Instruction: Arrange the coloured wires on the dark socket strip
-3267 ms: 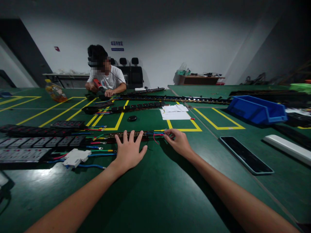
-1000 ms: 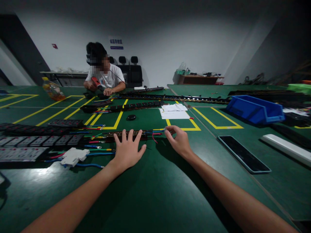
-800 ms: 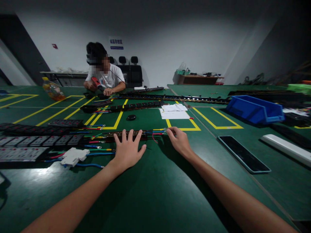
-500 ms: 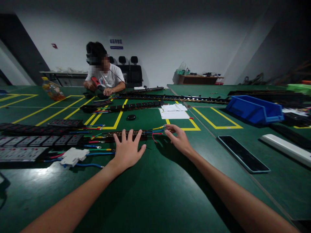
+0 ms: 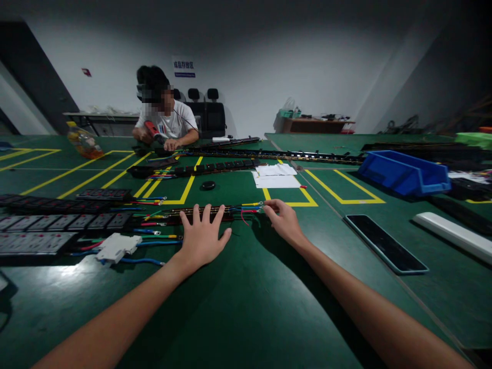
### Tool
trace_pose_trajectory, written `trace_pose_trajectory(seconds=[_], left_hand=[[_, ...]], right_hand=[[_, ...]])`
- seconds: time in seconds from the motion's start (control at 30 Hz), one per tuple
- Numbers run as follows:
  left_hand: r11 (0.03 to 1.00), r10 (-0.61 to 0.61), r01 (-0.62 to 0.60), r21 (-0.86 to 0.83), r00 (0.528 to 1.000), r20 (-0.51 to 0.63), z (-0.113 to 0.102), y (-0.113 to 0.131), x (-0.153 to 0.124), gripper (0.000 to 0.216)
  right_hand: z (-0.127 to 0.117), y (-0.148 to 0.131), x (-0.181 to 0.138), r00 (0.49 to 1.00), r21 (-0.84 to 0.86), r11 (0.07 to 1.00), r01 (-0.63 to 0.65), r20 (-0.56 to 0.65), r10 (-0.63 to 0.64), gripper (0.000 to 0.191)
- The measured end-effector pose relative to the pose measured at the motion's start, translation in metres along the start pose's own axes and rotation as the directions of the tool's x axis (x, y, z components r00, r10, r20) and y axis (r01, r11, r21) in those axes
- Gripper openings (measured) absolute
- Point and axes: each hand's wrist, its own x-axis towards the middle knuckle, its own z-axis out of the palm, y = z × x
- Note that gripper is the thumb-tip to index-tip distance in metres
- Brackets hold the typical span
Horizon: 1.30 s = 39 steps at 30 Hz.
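My left hand (image 5: 203, 237) lies palm down with its fingers spread. Its fingertips press on a dark strip (image 5: 177, 211) with brass-coloured rails, much of it hidden under the hand. Yellow, blue and red wires (image 5: 246, 207) with ring terminals stick out from the strip's right end. There my right hand (image 5: 283, 219) has its thumb and index finger closed together at the terminals. A short loose red wire (image 5: 245, 219) curls down between the two hands.
Socket strips (image 5: 65, 224) and a white breaker (image 5: 117, 248) with wires lie at left. A phone (image 5: 384, 243), a white bar (image 5: 453, 233) and a blue bin (image 5: 403, 173) are at right. Across the green table, a person (image 5: 169, 120) holds a red power tool (image 5: 154, 131).
My right hand's thumb and index finger have drawn together at the terminals, and the wire ends have dropped slightly. My left hand stays in place.
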Motion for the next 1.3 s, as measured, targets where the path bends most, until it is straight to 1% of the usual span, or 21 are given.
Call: trace_pose_trajectory(seconds=[0.13,0.2,0.3,0.37,0.43,0.53,0.67,0.77,0.93,1.13,1.23,1.3], left_hand=[[1.000,0.007,-0.007,0.000,1.000,-0.016,0.0043,-0.0017,0.0008,0.073],[1.000,0.010,-0.010,-0.007,1.000,-0.009,0.0054,-0.0026,0.0013,0.073],[1.000,0.008,-0.008,-0.011,1.000,0.000,0.0039,-0.0026,0.0015,0.074],[1.000,0.005,-0.005,-0.011,1.000,0.006,0.0019,-0.0021,0.0014,0.073],[1.000,0.003,-0.002,-0.011,1.000,0.013,0.0004,-0.0015,0.0013,0.073],[1.000,0.004,-0.004,-0.008,1.000,0.012,0.0011,-0.0016,0.0014,0.074],[1.000,0.008,-0.008,-0.010,1.000,-0.004,0.0039,-0.0027,0.0016,0.074],[1.000,0.009,-0.009,-0.016,1.000,0.003,0.0031,-0.0024,0.0014,0.074],[1.000,-0.004,0.004,-0.002,1.000,0.009,-0.0022,0.0001,0.0005,0.073],[1.000,-0.001,0.001,-0.013,1.000,0.023,-0.0018,-0.0006,0.0009,0.074],[1.000,0.003,-0.003,-0.019,1.000,0.027,-0.0009,-0.0014,0.0013,0.074],[1.000,0.003,-0.002,-0.022,1.000,0.029,-0.0009,-0.0015,0.0014,0.074]], right_hand=[[-0.0025,-0.0020,-0.0012,1.000,-0.048,0.999,-0.017,-0.014,0.017,0.036],[-0.0039,-0.0043,-0.0024,1.000,-0.035,0.999,0.012,-0.015,-0.013,0.036],[-0.0054,-0.0080,-0.0034,0.996,0.020,0.996,0.089,-0.016,-0.088,0.036],[-0.0057,-0.0090,-0.0033,0.994,0.045,0.993,0.105,-0.010,-0.104,0.036],[-0.0053,-0.0088,-0.0028,0.997,0.042,0.996,0.082,-0.010,-0.082,0.036],[-0.0044,-0.0075,-0.0024,0.998,-0.001,0.999,0.044,-0.051,-0.044,0.035],[-0.0043,-0.0071,-0.0027,0.994,-0.064,0.997,0.042,-0.103,-0.048,0.035],[-0.0047,-0.0077,-0.0026,0.995,-0.084,0.995,0.046,-0.082,-0.053,0.036],[-0.0040,-0.0087,-0.0017,0.995,-0.043,0.995,0.088,-0.048,-0.090,0.037],[-0.0033,-0.0063,-0.0020,0.996,-0.077,0.996,0.042,-0.072,-0.047,0.035],[-0.0040,-0.0056,-0.0015,0.998,-0.040,0.999,0.033,-0.044,-0.034,0.035],[-0.0045,-0.0064,-0.0013,0.998,0.005,0.998,0.057,-0.028,-0.057,0.036]])
